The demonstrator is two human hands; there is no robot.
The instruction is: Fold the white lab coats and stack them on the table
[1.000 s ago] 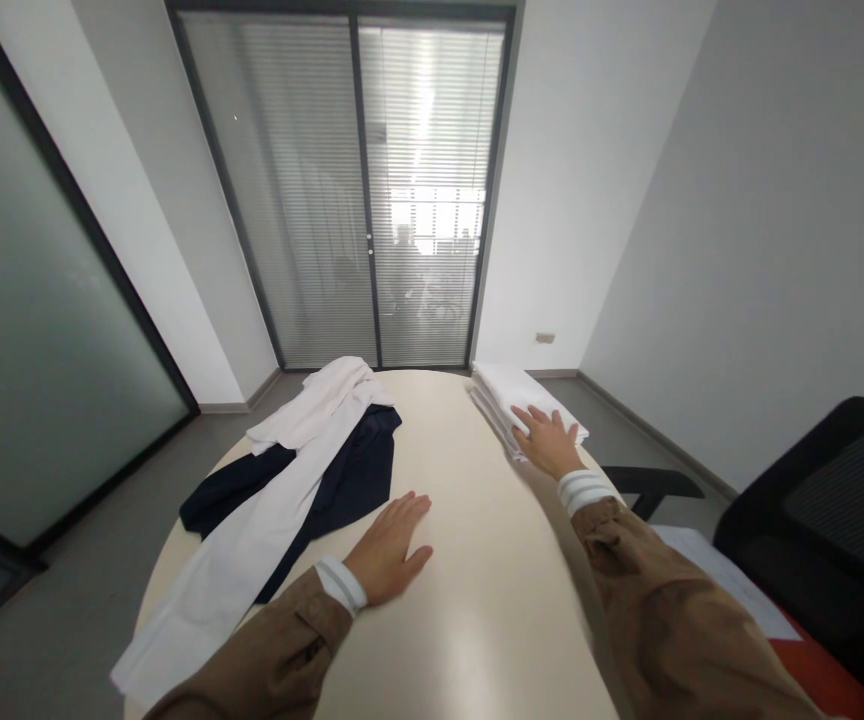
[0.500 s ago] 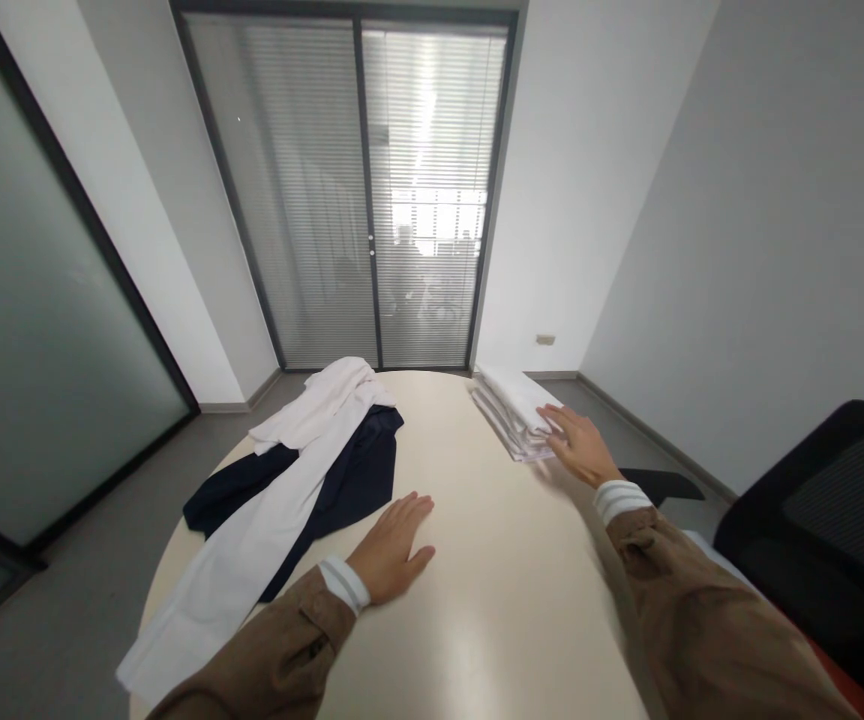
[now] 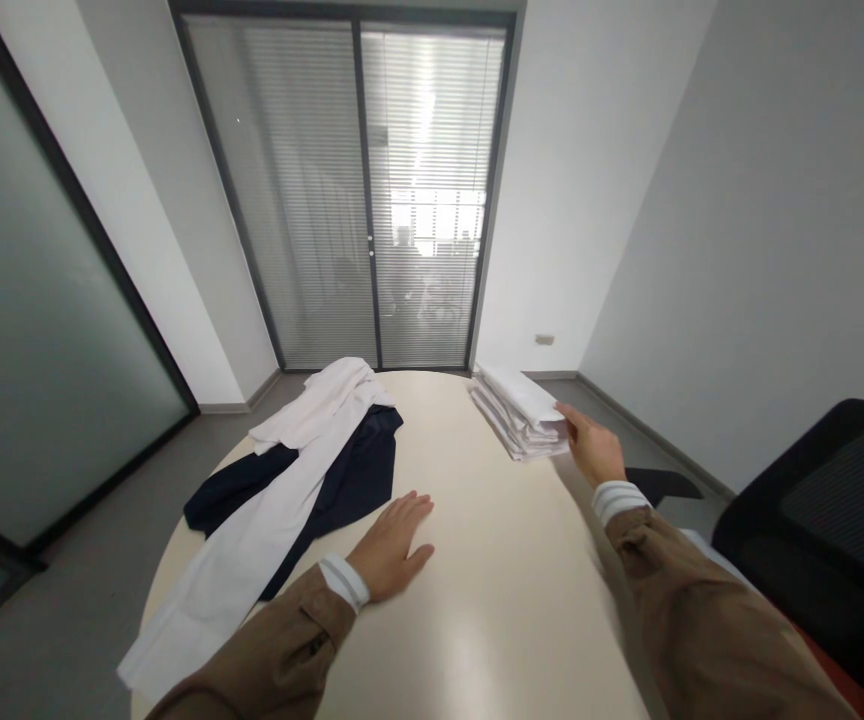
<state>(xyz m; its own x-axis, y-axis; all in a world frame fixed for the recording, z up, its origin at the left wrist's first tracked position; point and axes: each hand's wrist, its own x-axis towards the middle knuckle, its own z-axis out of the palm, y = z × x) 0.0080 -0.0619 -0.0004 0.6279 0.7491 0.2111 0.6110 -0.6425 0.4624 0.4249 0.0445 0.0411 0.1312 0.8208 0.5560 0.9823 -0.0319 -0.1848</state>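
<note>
Right hand [image 3: 597, 450] shifted rightward (touching cloth [image 3: 516, 393]).

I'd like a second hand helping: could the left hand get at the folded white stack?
Probably yes, reaching forward: the left hand holds nothing, and only bare table shows between it and the folded white stack. The right hand is at its right side.

I have the left hand [image 3: 393, 548] held flat, palm down, its fingers side by side and pointing forward and a little right, the thumb spread away from them, with the left forearm [image 3: 274, 650] angling up from the bottom of my view. My right hand [image 3: 594, 450] reaches farther forward, fingers bent and tips toward the left, the thumb's pose unclear to me, while the right forearm [image 3: 709, 610] slants in from the lower right.
</note>
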